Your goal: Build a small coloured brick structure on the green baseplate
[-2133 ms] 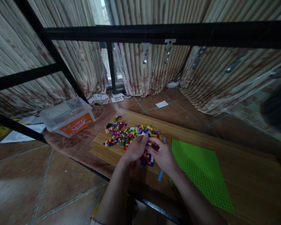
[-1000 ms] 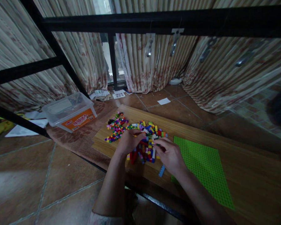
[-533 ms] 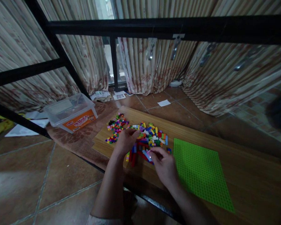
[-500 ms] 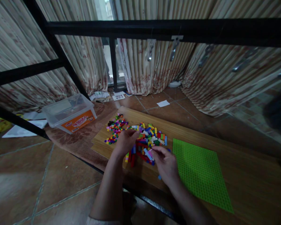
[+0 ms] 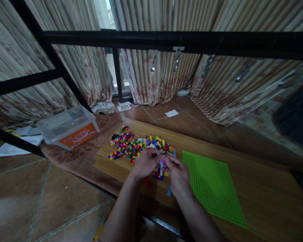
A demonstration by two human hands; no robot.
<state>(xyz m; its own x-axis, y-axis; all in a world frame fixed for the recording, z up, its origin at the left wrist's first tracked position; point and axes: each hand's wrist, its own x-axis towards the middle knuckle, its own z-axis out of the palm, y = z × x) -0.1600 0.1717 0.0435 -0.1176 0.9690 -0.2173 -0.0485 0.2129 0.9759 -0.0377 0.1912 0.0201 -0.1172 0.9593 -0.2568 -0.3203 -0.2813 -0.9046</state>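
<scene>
My left hand [image 5: 146, 164] and my right hand [image 5: 177, 170] meet over the front of a pile of colourful toy bricks [image 5: 131, 143]. Between their fingertips are small pink and light blue toy bricks [image 5: 162, 163], partly covered by the fingers. Both hands are closed in a pinch, touching or nearly touching each other. A loose blue brick [image 5: 169, 191] lies on the wooden board just below my right hand. Right of that hand is a green studded baseplate [image 5: 212, 185], lying flat.
The wooden board [image 5: 262, 195] rests on a low table with a brown cloth [image 5: 104, 171]. At the left stands a clear plastic box [image 5: 68, 127] with an orange label. A black metal frame [image 5: 151, 40] crosses in front of striped curtains [image 5: 151, 77]. White paper [image 5: 171, 113] lies on the tiled floor.
My left hand has moved right and down from the pile to meet my right hand, with the pink and light blue bricks between them. The camera view has shifted slightly.
</scene>
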